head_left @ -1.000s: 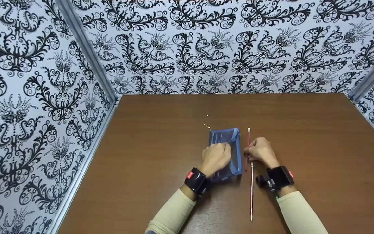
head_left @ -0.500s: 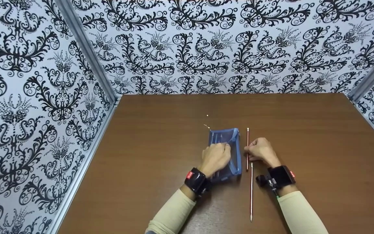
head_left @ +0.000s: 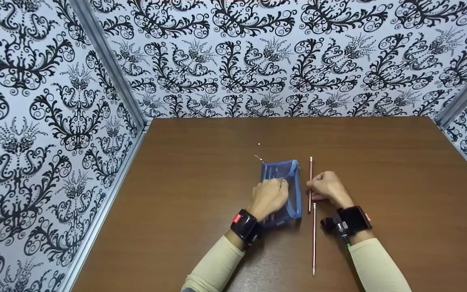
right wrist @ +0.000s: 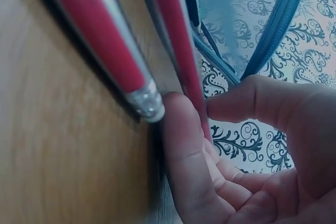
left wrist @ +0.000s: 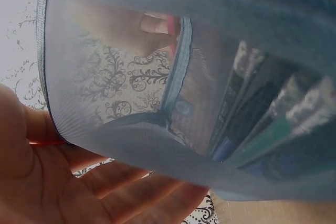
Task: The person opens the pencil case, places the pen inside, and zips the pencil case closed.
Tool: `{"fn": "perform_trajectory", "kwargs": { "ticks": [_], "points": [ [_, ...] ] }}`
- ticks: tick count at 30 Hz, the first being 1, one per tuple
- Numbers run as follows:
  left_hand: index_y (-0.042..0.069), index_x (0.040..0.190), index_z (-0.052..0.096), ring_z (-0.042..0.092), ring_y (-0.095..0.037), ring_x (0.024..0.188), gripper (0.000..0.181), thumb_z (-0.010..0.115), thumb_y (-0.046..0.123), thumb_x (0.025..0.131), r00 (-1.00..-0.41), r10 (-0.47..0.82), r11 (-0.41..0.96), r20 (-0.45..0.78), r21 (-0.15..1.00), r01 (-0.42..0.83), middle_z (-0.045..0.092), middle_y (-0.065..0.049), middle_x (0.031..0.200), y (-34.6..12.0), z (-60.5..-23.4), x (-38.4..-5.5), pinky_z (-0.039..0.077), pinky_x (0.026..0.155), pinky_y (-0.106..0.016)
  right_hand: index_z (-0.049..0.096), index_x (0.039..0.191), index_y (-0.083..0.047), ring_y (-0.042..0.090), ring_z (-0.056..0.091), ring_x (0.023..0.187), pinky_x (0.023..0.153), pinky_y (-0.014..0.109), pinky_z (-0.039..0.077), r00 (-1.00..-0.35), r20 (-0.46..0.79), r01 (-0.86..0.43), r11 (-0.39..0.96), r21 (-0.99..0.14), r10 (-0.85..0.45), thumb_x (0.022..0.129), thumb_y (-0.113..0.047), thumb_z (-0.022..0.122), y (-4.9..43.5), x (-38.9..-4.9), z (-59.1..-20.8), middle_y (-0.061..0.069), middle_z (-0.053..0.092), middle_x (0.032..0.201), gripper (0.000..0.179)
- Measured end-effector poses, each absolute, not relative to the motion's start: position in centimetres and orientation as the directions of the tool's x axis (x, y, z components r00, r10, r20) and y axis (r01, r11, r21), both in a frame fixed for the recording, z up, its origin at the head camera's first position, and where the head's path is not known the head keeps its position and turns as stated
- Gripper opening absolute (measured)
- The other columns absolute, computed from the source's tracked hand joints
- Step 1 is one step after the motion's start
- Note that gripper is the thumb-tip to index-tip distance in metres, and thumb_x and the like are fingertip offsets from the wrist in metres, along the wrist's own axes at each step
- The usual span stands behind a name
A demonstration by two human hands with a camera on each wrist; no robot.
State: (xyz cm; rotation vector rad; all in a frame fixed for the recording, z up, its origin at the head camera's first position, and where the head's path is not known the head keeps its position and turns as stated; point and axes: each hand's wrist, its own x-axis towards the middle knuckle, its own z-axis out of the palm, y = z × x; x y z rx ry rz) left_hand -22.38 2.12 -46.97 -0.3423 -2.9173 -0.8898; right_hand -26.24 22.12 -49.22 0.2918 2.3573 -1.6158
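Note:
A blue mesh pencil case sits at the middle of the table, its zipped opening facing right. My left hand grips it from above, fingers curled at the opening's edge. Through the mesh, several pens show inside in the left wrist view. To the right of the case, my right hand pinches a red and silver pencil between thumb and fingertips. Its white eraser end points away from me and its flat, unsharpened end points back. A second red and silver pencil lies on the table nearer me, eraser end close to the right hand.
The brown wooden table is bounded by walls in black-and-white scroll wallpaper. Behind the case, a small shiny streak shows on the table. Black wrist cameras sit on both wrists.
My right hand has turned the pinched pencil a little in its fingers and shifted it slightly away from me. The left hand, case and second pencil have stayed put.

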Motion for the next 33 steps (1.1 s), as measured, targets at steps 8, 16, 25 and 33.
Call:
{"fn": "perform_trajectory", "kwargs": {
  "ticks": [8, 16, 25, 33],
  "points": [
    [0.016, 0.078, 0.065, 0.071, -0.028, 0.089, 0.042, 0.036, 0.032, 0.103, -0.974, 0.183, 0.813, 0.130, 0.538, 0.225, 0.075, -0.006, 0.099, 2.2, -46.9, -22.4, 0.053, 0.070, -0.045, 0.048, 0.100, 0.003, 0.012, 0.063, 0.059, 0.059, 0.029, 0.058, -0.940, -0.342, 0.325, 0.322, -0.889, 0.003, 0.093, -0.003, 0.060, 22.0, -26.3, -48.6, 0.006, 0.060, 0.076, 0.015],
    [0.015, 0.083, 0.068, 0.071, -0.027, 0.088, 0.042, 0.036, 0.033, 0.103, -0.973, 0.191, 0.814, 0.127, 0.534, 0.229, 0.075, -0.006, 0.099, 2.1, -47.0, -22.4, 0.053, 0.069, -0.043, 0.043, 0.113, 0.005, 0.015, 0.063, 0.062, 0.060, 0.030, 0.058, -0.942, -0.335, 0.308, 0.324, -0.894, -0.030, 0.091, -0.003, 0.058, 21.8, -26.0, -47.7, 0.006, 0.059, 0.081, 0.028],
    [0.017, 0.071, 0.059, 0.071, -0.027, 0.086, 0.041, 0.037, 0.031, 0.102, -0.972, 0.197, 0.806, 0.128, 0.543, 0.235, 0.074, -0.005, 0.093, 2.1, -47.1, -22.4, 0.053, 0.067, -0.043, 0.037, 0.132, 0.016, 0.017, 0.066, 0.067, 0.064, 0.032, 0.059, -0.946, -0.310, 0.264, 0.331, -0.906, -0.093, 0.091, -0.001, 0.056, 21.6, -25.7, -46.8, 0.019, 0.062, 0.100, 0.047],
    [0.017, 0.070, 0.058, 0.071, -0.028, 0.085, 0.042, 0.037, 0.032, 0.102, -0.974, 0.189, 0.806, 0.126, 0.547, 0.227, 0.073, -0.006, 0.092, 2.1, -47.1, -22.5, 0.052, 0.068, -0.044, 0.041, 0.128, 0.013, 0.018, 0.066, 0.068, 0.066, 0.034, 0.059, -0.945, -0.308, 0.258, 0.327, -0.909, -0.108, 0.090, 0.001, 0.056, 21.6, -25.4, -46.3, 0.021, 0.062, 0.105, 0.043]
  ]
}}
